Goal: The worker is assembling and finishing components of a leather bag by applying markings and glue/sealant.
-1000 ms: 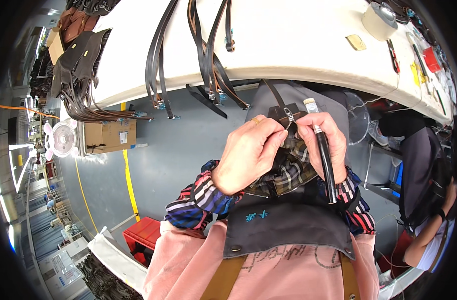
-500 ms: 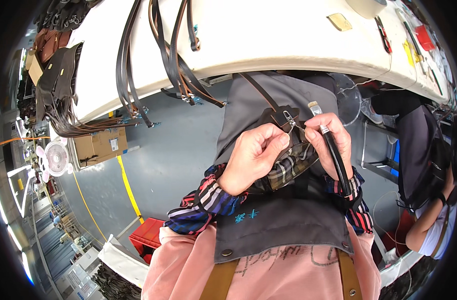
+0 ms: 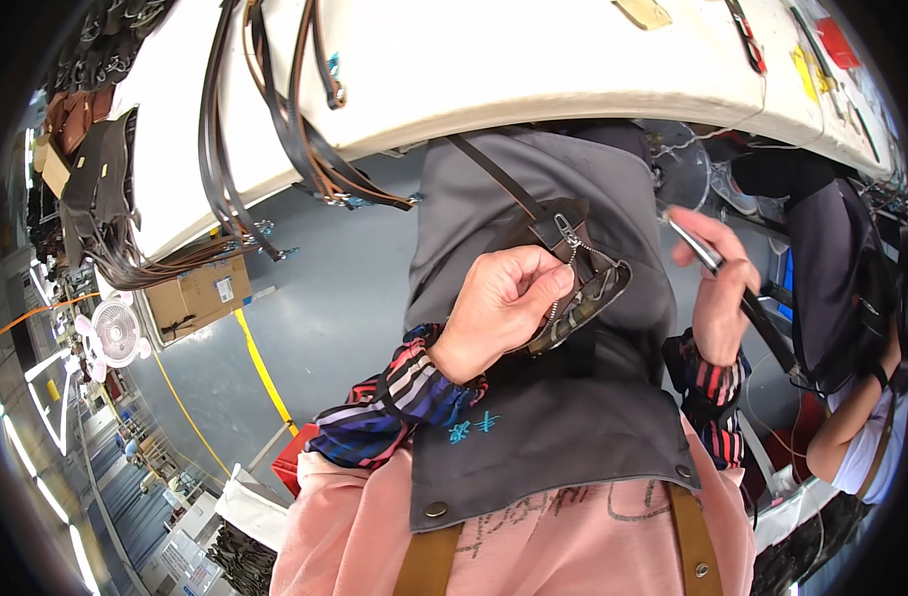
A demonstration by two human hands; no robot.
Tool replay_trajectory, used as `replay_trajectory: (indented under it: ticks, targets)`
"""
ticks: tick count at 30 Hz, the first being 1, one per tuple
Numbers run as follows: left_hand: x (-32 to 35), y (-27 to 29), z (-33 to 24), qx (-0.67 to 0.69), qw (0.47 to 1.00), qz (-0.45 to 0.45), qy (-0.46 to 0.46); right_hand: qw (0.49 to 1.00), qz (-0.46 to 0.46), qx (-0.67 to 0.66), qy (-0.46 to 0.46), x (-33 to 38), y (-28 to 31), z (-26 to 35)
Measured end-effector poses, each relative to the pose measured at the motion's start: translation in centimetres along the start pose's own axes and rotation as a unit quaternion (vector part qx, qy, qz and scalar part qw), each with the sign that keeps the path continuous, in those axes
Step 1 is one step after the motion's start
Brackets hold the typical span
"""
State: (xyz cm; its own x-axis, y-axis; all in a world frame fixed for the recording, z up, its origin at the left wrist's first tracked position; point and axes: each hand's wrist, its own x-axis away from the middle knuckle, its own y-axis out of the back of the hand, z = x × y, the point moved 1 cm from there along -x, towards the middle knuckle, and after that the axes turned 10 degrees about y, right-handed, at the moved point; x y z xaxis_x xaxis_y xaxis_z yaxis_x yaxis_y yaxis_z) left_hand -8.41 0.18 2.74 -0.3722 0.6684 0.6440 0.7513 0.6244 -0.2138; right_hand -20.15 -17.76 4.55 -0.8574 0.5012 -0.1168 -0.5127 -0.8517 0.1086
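While the left hand (image 3: 502,310), fingers pinched narrow, appears to grip the open zipper (image 3: 573,260) of a small dark bag (image 3: 601,288) lying on the grey apron (image 3: 563,437), the right hand (image 3: 724,298), off at 3 o'clock, holds a black-handled brush (image 3: 769,326). Risks: single-handed hold could let the bag twist; strap (image 3: 496,177), running to 11 o'clock toward the desk (image 3: 533,79), could tug it; brush, if loaded (cannot tell), might smear the apron.

Workshop: straps (image 3: 209,129) across a worktable (image 3: 494,60)
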Motion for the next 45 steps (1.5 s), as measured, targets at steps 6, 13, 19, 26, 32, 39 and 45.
replay_trajectory:
  ticks: [6, 13, 19, 26, 32, 39, 45]
  targets:
    - [-3.5, -2.8, 2.0, -0.049, 0.998, 0.019, 0.036, 0.968, 0.109, 0.19, 0.123, 1.6, -1.6, -0.5]
    - [-9.8, -7.1, 4.7, -0.096, 0.991, 0.062, 0.074, 0.984, -0.122, 0.129, 0.012, 4.3, 3.4, -4.0]
    - [-11.7, -8.2, 4.9, -0.155, 0.981, 0.055, 0.106, 0.966, -0.195, 0.148, -0.079, 5.0, 6.3, -11.4]
    - [-11.9, -8.0, 5.4, -0.146, 0.981, 0.068, 0.11, 0.974, -0.096, 0.185, -0.094, 4.5, 6.2, -11.0]
    - [-11.8, -8.3, 4.3, -0.217, 0.966, 0.066, 0.123, 0.992, -0.03, 0.118, -0.033, 4.9, 4.5, -10.1]
    - [-11.8, -8.1, 5.1, -0.182, 0.976, 0.055, 0.102, 0.987, -0.035, 0.157, -0.02, 4.7, 4.4, -9.9]
    - [-11.6, -7.5, 5.5, -0.195, 0.975, 0.043, 0.098, 0.955, 0.021, 0.297, 0.013, 3.4, 3.3, -6.1]
